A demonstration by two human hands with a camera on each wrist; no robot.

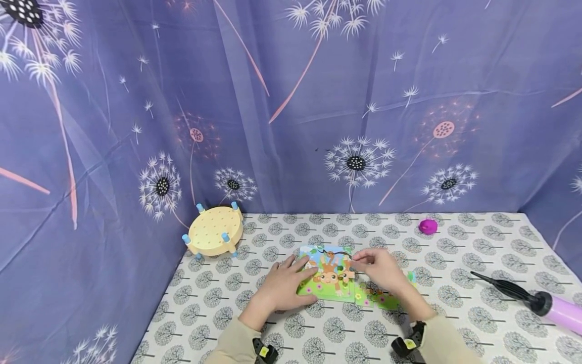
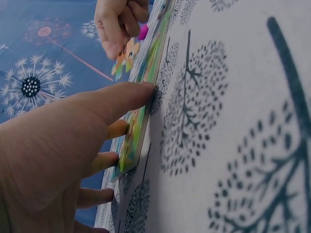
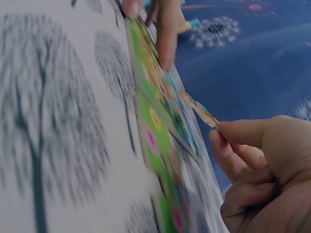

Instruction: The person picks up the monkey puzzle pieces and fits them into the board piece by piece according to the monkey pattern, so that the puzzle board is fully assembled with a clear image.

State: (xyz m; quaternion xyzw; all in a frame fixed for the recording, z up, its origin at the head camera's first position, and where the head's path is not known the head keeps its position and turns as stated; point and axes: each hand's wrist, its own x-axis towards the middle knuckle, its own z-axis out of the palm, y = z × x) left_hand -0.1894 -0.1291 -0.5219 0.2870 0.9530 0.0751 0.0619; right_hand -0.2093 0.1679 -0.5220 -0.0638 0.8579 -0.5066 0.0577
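Observation:
A jigsaw puzzle board with a cartoon monkey on green and blue lies on the patterned cloth. My left hand rests at its left side, fingers spread over the picture and thumb along the near edge. Between the thumb and finger of my right hand is a small orange puzzle piece, pinched by its edge and held tilted over the board's right part. In the left wrist view, the same puzzle piece stands out above the board. Loose green puzzle pieces lie right of the board, partly hidden under my right forearm.
At the back left, a pale yellow round toy stand with blue-tipped pegs leans by the curtain. A small magenta object sits at the back right. A purple pump with a black nozzle lies at the right edge.

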